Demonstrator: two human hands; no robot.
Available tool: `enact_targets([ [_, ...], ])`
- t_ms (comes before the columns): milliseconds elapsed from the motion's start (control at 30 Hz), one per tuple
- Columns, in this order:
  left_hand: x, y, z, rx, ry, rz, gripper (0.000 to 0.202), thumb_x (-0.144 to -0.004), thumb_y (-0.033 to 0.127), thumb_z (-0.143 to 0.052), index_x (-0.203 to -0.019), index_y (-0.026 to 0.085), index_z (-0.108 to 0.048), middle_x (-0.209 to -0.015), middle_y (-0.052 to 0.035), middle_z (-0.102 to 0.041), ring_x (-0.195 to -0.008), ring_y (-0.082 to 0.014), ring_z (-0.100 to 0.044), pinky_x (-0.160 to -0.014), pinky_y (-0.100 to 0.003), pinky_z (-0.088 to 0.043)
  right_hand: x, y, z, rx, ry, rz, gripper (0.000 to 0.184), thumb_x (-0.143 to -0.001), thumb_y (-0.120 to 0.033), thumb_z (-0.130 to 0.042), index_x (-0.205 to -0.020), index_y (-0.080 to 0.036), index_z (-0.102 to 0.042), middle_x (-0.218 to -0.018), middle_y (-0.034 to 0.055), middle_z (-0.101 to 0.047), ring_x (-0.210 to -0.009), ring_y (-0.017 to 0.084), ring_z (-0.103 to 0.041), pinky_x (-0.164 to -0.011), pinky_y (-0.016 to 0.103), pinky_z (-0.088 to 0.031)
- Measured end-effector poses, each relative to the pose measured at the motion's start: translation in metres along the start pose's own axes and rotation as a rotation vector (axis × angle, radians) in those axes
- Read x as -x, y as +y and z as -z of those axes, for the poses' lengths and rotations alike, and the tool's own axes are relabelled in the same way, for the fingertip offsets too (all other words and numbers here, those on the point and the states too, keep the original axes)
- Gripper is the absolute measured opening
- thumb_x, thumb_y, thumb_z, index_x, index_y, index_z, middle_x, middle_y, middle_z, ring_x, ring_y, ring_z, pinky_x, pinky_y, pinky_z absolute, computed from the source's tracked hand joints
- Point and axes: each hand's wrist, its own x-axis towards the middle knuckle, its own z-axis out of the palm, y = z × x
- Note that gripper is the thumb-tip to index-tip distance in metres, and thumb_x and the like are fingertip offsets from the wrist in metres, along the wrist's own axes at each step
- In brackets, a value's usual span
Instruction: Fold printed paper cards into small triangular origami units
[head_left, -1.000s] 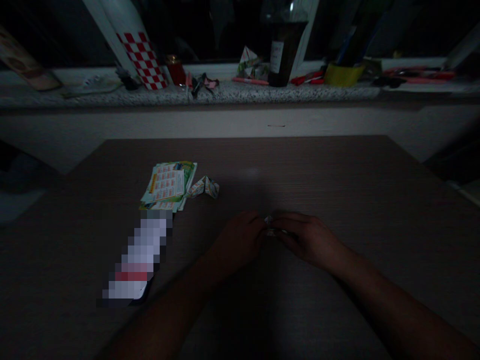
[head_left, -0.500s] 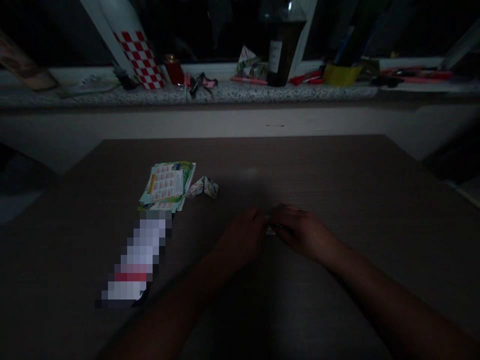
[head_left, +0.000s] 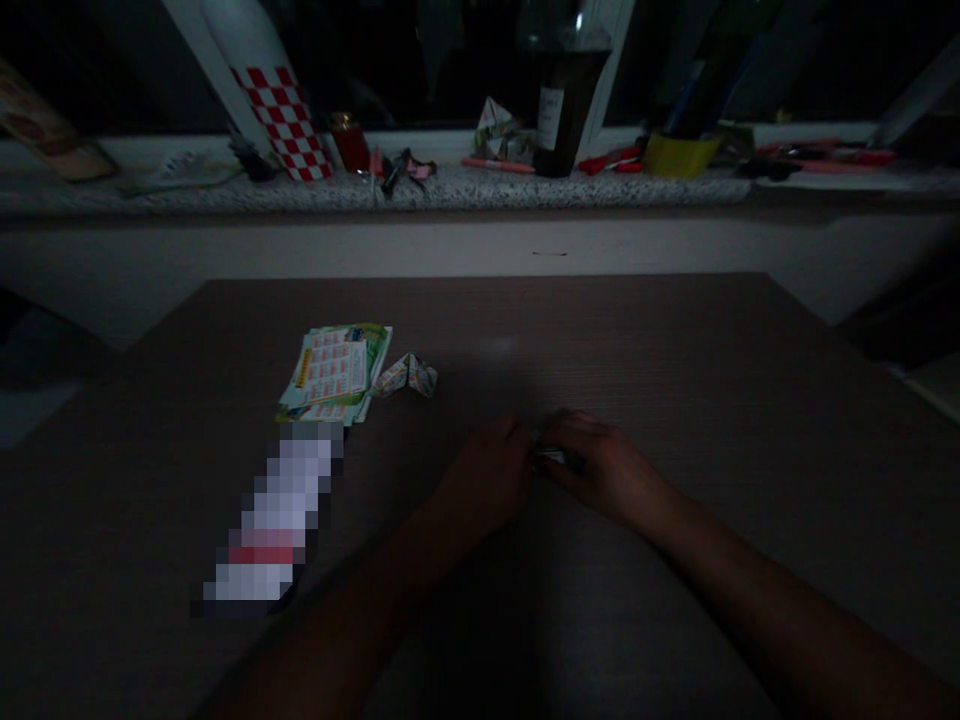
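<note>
The scene is very dark. My left hand (head_left: 484, 475) and my right hand (head_left: 607, 465) meet at the middle of a brown table (head_left: 675, 340), fingers pinched together on a small folded piece of paper (head_left: 550, 456), of which only a pale sliver shows between them. Both hands rest low on the tabletop. To the left lies a stack of printed paper sheets (head_left: 334, 368) with a small folded paper figure (head_left: 409, 375) beside it.
A blurred-out flat object (head_left: 274, 520) lies on the table's left side. Behind the table runs a speckled windowsill (head_left: 450, 188) carrying a dark bottle (head_left: 559, 95), a red-checked carton (head_left: 281, 110), a yellow tape roll (head_left: 679, 152), pens and paper scraps.
Both hands have shifted slightly away from me and pressed closer over the paper, so less of it shows than a second ago.
</note>
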Motion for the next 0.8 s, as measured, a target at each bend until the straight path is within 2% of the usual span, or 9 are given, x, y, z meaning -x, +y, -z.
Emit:
enact_targets([
  [167, 0.000, 0.002, 0.001, -0.016, -0.006, 0.008, 0.010, -0.088, 0.013, -0.047, -0.095, 0.015, -0.055, -0.097, -0.0070, -0.057, -0.089, -0.0190, -0.056, -0.080, -0.031, -0.050, 0.000, 0.002, 0.001, -0.012, 0.003, 0.007, 0.011, -0.083, -0.016, -0.064, -0.094, -0.019, -0.066, -0.092, 0.0072, -0.068, -0.090, 0.021, -0.061, -0.080, 0.035, -0.050],
  [600, 0.000, 0.001, 0.001, -0.010, -0.008, -0.003, 0.013, -0.092, 0.016, -0.043, -0.092, 0.015, -0.055, -0.095, -0.0072, -0.057, -0.088, -0.0178, -0.056, -0.080, -0.030, -0.049, 0.010, 0.021, 0.019, -0.126, -0.092, 0.062, 0.027, -0.083, -0.007, -0.058, -0.105, -0.022, -0.067, -0.099, 0.0077, -0.069, -0.096, 0.020, -0.062, -0.084, 0.037, -0.051],
  [800, 0.000, 0.002, 0.001, -0.017, 0.017, -0.005, 0.015, -0.092, 0.018, -0.041, -0.093, 0.015, -0.056, -0.096, -0.0073, -0.057, -0.087, -0.0177, -0.057, -0.080, -0.030, -0.049, 0.012, 0.021, 0.021, -0.168, -0.104, 0.026, 0.030, -0.082, -0.004, -0.057, -0.105, -0.021, -0.066, -0.102, 0.0072, -0.067, -0.097, 0.019, -0.061, -0.086, 0.035, -0.051],
])
